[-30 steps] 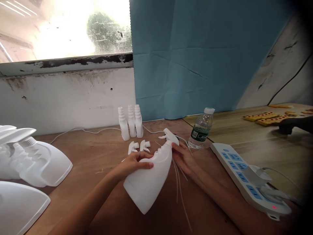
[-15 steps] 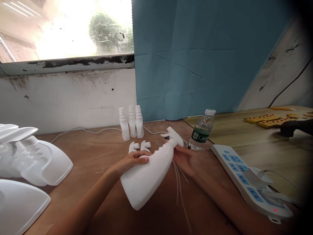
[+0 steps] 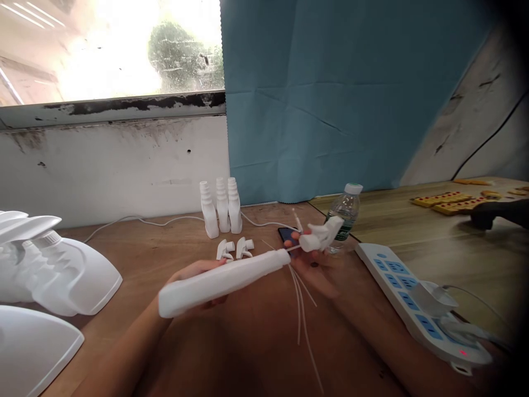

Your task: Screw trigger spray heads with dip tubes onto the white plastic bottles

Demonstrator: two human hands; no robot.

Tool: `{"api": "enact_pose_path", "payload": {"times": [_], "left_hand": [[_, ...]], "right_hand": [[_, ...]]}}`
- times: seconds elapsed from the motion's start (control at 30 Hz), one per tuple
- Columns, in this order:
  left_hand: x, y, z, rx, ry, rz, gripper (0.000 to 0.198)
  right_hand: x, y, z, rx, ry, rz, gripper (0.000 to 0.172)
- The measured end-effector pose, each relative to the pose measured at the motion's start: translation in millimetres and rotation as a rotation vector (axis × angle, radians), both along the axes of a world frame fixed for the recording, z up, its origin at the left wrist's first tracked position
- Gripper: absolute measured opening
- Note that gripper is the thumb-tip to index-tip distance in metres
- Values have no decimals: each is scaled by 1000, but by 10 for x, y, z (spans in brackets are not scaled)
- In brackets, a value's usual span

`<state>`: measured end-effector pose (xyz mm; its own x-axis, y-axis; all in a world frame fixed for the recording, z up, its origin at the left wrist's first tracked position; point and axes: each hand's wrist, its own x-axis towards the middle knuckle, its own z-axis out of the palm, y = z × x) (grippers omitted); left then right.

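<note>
My left hand (image 3: pixel 197 271) is closed around a white plastic bottle (image 3: pixel 223 280), tilted with its neck up to the right. In my right hand (image 3: pixel 309 270) is a white trigger sprayer head (image 3: pixel 321 236), held just off the bottle's mouth. A thin tube runs from the sprayer head to the neck; whether its end is inside is hidden. Two more trigger sprayer heads (image 3: pixel 244 247) lie on the brown table behind the bottle. Several thin white tubes (image 3: pixel 301 309) lie below my right hand.
Three small white bottles (image 3: pixel 222 207) stand by the wall. Large white spray bottles (image 3: pixel 88 275) lie at left. On the right are a water bottle (image 3: pixel 346 212), a power strip (image 3: pixel 407 295) with plugs, and yellow pieces (image 3: pixel 454 207). A phone (image 3: pixel 285 234) lies behind my right hand.
The sprayer head has come off the bottle's neck and moved right with my right hand. The bottle has turned narrow side up and tilted flatter, its base shifting left.
</note>
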<state>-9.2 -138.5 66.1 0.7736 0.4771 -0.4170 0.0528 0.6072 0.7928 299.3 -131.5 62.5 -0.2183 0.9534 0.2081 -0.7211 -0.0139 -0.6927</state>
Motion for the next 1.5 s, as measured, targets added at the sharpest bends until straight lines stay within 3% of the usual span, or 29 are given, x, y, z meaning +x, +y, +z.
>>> {"api": "enact_pose_path", "payload": {"times": [0.07, 0.1, 0.17, 0.27, 0.43, 0.57, 0.63, 0.77, 0.93, 1.1, 1.27, 1.4, 1.5], "left_hand": [[-262, 67, -94, 49, -27, 32, 62], [-397, 108, -149, 116, -53, 137, 59], [-642, 209, -258, 282, -72, 479, 56], [-878, 399, -382, 432, -81, 831, 53], [-924, 693, -552, 671, 19, 1347, 48], [-839, 765, -660, 867, 268, 1567, 67], [-775, 762, -666, 972, 419, 1581, 73], [-582, 790, -623, 1164, 658, 1506, 63], [-308, 943, -607, 1289, 808, 1441, 62], [-194, 1057, -643, 1372, 817, 1353, 64], [-212, 1019, -657, 1436, 768, 1295, 61], [-168, 848, -652, 1484, 726, 1344, 46], [-78, 578, -652, 1559, 671, 1252, 33]], "right_hand": [[75, 46, 45, 35, 85, -58, 34], [111, 76, 61, 42, 137, -83, 31], [165, 134, 70, 28, 243, -92, 26], [179, 182, 32, -24, 299, -25, 18], [71, 167, -53, -130, 126, 63, 20], [14, 167, -68, -115, -5, 74, 17], [12, 182, -74, -113, -17, 94, 12], [20, 209, -96, -149, -1, 122, 6], [-3, 222, -132, -221, -16, 114, 7], [10, 271, -219, -178, -149, -62, 28], [28, 295, -294, -167, -217, -179, 44], [-9, 248, -303, -155, -269, -222, 47], [-42, 214, -314, -150, -298, -245, 45]]}}
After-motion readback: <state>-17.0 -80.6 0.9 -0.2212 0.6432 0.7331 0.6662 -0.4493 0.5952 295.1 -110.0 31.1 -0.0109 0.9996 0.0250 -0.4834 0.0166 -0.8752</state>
